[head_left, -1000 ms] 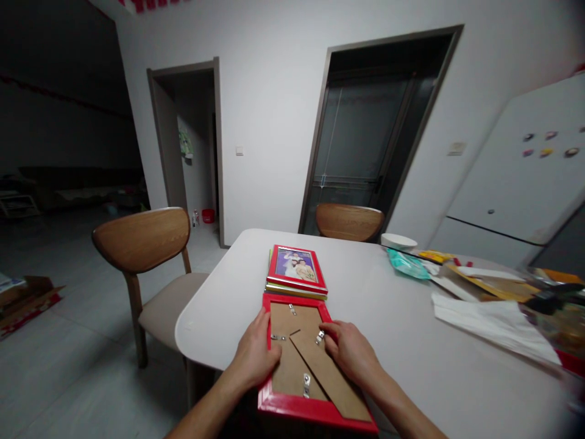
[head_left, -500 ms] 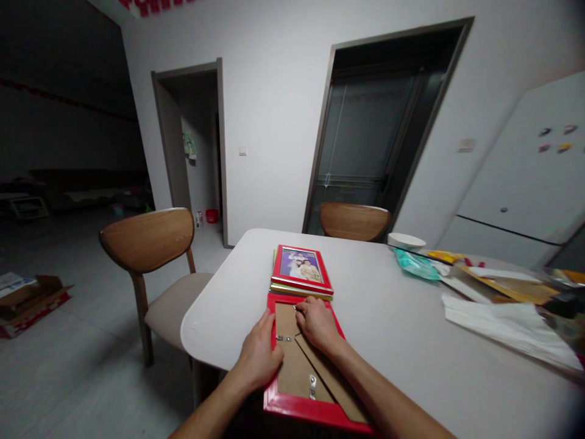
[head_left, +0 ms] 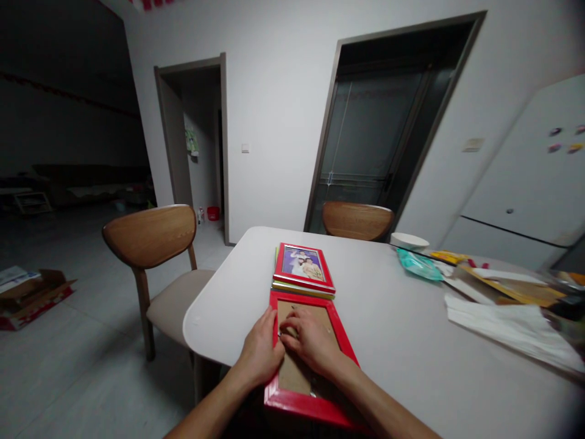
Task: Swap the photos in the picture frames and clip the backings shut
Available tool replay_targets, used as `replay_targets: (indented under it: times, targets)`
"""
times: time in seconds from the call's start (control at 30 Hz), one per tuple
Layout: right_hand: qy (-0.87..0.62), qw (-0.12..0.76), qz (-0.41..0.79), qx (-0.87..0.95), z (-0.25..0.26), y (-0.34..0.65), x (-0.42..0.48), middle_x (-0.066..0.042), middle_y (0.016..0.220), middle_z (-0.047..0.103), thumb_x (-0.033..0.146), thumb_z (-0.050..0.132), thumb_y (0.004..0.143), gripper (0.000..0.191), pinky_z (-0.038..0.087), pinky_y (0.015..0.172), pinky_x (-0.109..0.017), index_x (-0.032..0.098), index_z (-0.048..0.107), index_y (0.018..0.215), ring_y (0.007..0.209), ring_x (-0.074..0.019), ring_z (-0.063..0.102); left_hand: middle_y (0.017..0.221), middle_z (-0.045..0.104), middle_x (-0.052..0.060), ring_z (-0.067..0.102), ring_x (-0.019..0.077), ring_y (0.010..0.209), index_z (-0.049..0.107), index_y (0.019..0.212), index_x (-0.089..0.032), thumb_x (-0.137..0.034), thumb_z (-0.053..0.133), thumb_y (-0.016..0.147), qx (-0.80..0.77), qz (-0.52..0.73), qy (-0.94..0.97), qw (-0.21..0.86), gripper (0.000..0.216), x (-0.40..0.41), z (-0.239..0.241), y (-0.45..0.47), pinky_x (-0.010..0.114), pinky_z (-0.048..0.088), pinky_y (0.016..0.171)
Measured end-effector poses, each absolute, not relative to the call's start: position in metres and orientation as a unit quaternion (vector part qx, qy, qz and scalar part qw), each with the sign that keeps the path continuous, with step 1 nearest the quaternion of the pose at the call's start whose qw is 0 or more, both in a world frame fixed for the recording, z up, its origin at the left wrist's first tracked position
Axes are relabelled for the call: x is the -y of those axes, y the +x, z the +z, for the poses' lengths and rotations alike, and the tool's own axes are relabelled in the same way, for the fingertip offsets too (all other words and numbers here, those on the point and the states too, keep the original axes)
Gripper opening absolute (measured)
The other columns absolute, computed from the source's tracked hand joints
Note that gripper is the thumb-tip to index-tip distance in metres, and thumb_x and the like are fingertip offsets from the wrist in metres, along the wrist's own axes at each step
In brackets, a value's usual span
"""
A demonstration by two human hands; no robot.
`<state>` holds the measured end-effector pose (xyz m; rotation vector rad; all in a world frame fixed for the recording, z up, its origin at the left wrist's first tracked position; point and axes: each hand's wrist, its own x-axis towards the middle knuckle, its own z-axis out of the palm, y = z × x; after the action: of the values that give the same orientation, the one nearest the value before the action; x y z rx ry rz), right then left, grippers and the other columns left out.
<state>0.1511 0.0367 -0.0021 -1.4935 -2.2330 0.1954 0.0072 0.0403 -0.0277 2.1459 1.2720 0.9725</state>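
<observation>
A red picture frame lies face down at the near table edge, its brown backing board facing up. My left hand is closed around its left side, thumb over the rim. Over the board my right hand is curled, its fingertips pinched at a small metal clip on the left edge; the fingers mostly cover this clip. Another metal clip shows at the bottom edge. My right hand and forearm hide the stand leg. Just beyond lies a stack of frames, topped by a red framed photo.
On the right of the white table are a white bowl, a teal plastic packet, white paper and brown envelopes. Wooden chairs stand at the left and far side. An opened carton lies on the floor.
My right hand has moved from the top of the backing board down and left to the clip on the left edge. My left hand keeps its hold on the frame.
</observation>
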Motion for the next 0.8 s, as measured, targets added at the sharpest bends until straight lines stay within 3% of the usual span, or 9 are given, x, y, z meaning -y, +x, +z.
replay_targets:
  times: [0.2, 0.43, 0.63, 0.8]
  targets:
    - [-0.584, 0.235, 0.077, 0.773, -0.006, 0.142, -0.043, -0.007, 0.08, 0.056, 0.02, 0.047, 0.071, 0.013, 0.035, 0.073, -0.026, 0.016, 0.06, 0.072, 0.08, -0.0161, 0.05, 0.128, 0.038, 0.012, 0.035, 0.0197, 0.116, 0.035, 0.122, -0.008, -0.011, 0.041, 0.066, -0.468, 0.345, 0.783, 0.223, 0.056, -0.043, -0.033, 0.008, 0.03, 0.025, 0.099]
    - [-0.527, 0.254, 0.16, 0.795, 0.014, 0.172, -0.016, -0.007, 0.092, 0.058, 0.023, 0.042, 0.075, 0.022, 0.037, 0.079, -0.028, 0.018, 0.061, 0.087, 0.088, -0.017, 0.05, 0.128, 0.038, 0.011, 0.034, 0.0216, 0.116, 0.035, 0.122, -0.008, -0.011, 0.044, 0.062, -0.471, 0.35, 0.777, 0.227, 0.061, -0.042, -0.036, 0.007, 0.03, 0.025, 0.099]
    - [-0.51, 0.167, 0.244, 0.808, 0.036, 0.2, 0.018, -0.004, 0.1, 0.055, 0.015, 0.047, 0.065, 0.028, 0.036, 0.084, -0.029, 0.024, 0.064, 0.085, 0.093, -0.0176, 0.049, 0.127, 0.039, 0.009, 0.035, 0.0217, 0.116, 0.037, 0.121, -0.012, -0.011, 0.044, 0.063, -0.471, 0.357, 0.769, 0.242, 0.059, -0.039, -0.031, 0.006, 0.031, 0.024, 0.099]
    - [-0.505, 0.159, 0.237, 0.815, 0.031, 0.192, 0.026, -0.005, 0.11, 0.049, 0.016, 0.054, 0.06, 0.031, 0.031, 0.09, -0.034, 0.025, 0.063, 0.088, 0.102, -0.021, 0.043, 0.126, 0.041, 0.009, 0.035, 0.0215, 0.115, 0.039, 0.12, -0.012, -0.012, 0.045, 0.064, -0.469, 0.358, 0.771, 0.24, 0.056, -0.038, -0.03, 0.006, 0.03, 0.025, 0.099]
